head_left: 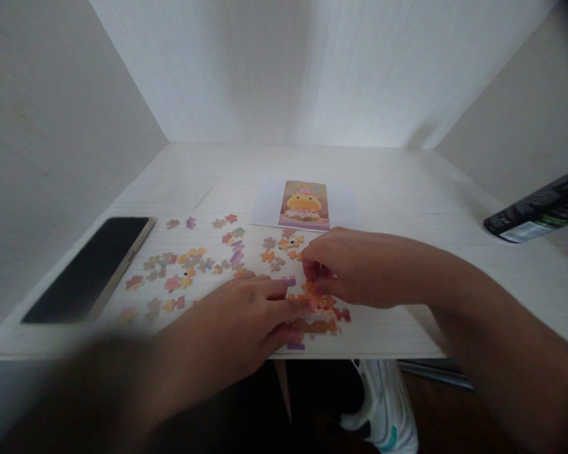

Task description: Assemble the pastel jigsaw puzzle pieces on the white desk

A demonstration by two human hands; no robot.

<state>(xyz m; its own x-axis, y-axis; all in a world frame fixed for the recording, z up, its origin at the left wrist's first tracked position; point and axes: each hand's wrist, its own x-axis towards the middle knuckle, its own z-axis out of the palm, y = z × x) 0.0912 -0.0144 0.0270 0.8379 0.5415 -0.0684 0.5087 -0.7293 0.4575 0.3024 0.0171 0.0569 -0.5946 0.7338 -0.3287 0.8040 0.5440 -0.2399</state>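
Observation:
A partly joined jigsaw puzzle point(317, 318) lies near the front edge of the white surface, orange, pink and white in colour. My left hand point(253, 315) rests on its left side with the fingers stretched out over the pieces. From the right, my right hand point(329, 268) reaches to the top of the joined part, its fingertips pinched on an orange puzzle piece point(310, 290) that they partly cover. Just beyond the hands are loose puzzle pieces point(268, 256). A purple piece point(289, 281) lies by my left index finger.
Several more loose pieces point(196, 255) are spread to the left. A phone point(89, 268) lies at the far left. Behind the puzzle is a picture card point(305, 205) on white paper point(265, 200). A dark can point(539, 205) is at the right. White walls enclose the surface.

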